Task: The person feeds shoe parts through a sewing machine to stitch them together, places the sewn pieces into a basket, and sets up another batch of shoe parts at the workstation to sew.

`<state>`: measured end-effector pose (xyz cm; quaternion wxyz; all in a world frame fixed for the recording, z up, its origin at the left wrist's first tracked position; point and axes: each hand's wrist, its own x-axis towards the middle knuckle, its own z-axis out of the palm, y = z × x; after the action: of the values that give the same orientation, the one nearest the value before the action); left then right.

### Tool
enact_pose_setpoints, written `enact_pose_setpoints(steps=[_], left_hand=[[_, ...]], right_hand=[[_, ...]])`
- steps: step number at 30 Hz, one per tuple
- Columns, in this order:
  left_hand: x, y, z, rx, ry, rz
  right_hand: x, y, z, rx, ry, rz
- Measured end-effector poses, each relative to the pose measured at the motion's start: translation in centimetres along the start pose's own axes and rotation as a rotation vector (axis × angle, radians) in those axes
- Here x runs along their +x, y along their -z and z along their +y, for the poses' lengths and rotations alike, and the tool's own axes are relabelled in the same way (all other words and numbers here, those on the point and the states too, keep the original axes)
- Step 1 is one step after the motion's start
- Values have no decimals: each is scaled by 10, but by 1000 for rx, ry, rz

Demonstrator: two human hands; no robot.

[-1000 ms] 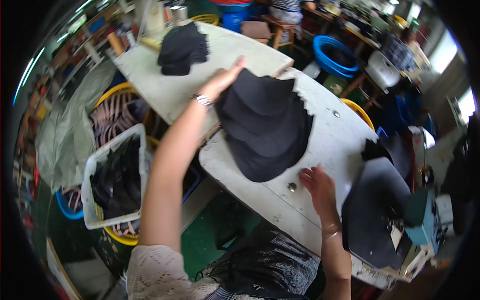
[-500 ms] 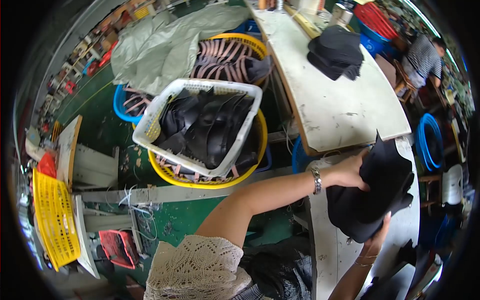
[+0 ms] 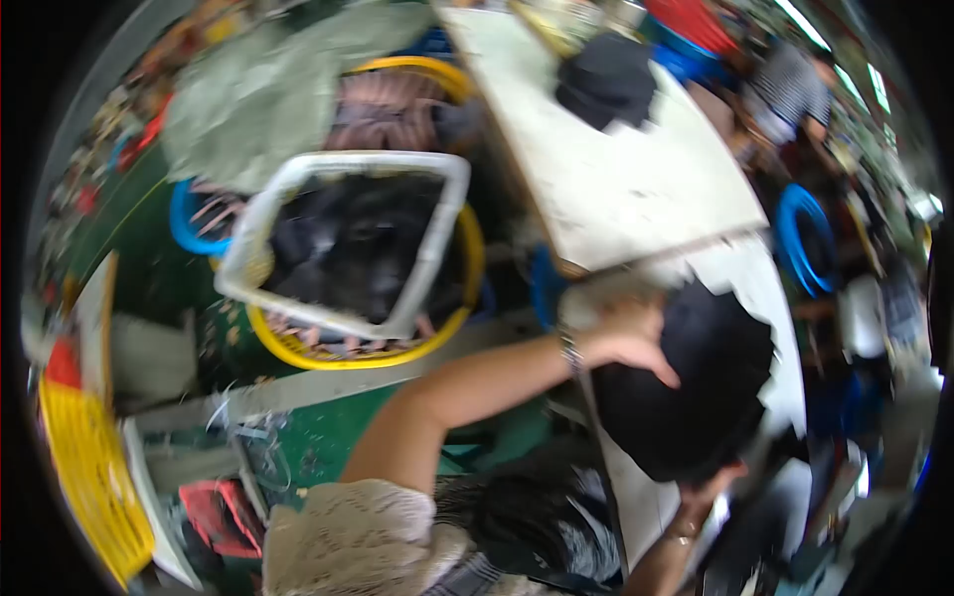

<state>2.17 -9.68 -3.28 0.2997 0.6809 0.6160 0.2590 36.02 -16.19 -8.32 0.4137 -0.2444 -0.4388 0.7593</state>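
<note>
A stack of black sheet pieces with jagged edges [image 3: 696, 387] is held over the pale work table, between my two hands. My left hand [image 3: 636, 343], with a chain bracelet at the wrist, grips its left side, the thumb lying over the top piece. At the lower edge, my right hand [image 3: 711, 485] holds the stack from below; most of its fingers are hidden. Motion blur hides how many pieces there are. Farther up the table lies another pile of black pieces [image 3: 608, 81].
A white basket [image 3: 231, 278] of black pieces sits on a yellow basket [image 3: 288, 356] left of the white table [image 3: 636, 189]. A grey-green sheet [image 3: 238, 109] drapes nearby. A yellow crate [image 3: 89, 477] stands far left. A person in a striped shirt [image 3: 788, 87] sits at upper right.
The view has shifted, so the surroundings sit farther left and slightly higher. The black stack has turned its broad face more toward me, with both hands still on it.
</note>
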Motion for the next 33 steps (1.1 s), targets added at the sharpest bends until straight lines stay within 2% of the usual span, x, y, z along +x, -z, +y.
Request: enact_pose_setpoints(steps=[3, 4, 5, 7, 9, 12, 15, 18, 21, 22, 26, 29, 33], left_hand=[[7, 7, -6, -179, -160, -26], [7, 7, -7, -334, -164, -74], [5, 11, -7, -529, -130, -161], [1, 18, -6, -918, -13, -318], [0, 19, -14, -1207, 237, -531], [-2, 11, -7, -1193, 340, -545], [-7, 7, 0, -1125, 191, -497], [-23, -2, 2, -1138, 123, -361], [-58, -13, 17, -1078, -99, -62], [-70, -11, 20, -1086, -129, -119], [-111, 4, 35, -1328, -58, -317], [-139, -3, 41, -1123, -84, -192], [-216, -16, 52, -1127, 13, -51]], right_hand=[[12, -67, -5, -281, 17, 440], [28, -83, -7, -361, 81, 438], [38, -88, -9, -434, 144, 418], [40, -81, -12, -247, 19, 445], [37, -68, -4, -80, -62, 453], [34, -65, 9, 68, -79, 507], [36, -80, 4, 170, -71, 472], [27, -66, 17, 79, -63, 450], [2, -62, 29, 166, -24, 446], [-7, -62, 31, 240, -46, 499], [-43, -69, 28, 155, -51, 505], [-81, -82, 31, -2, -59, 492], [-141, -102, 33, -140, -168, 445]])
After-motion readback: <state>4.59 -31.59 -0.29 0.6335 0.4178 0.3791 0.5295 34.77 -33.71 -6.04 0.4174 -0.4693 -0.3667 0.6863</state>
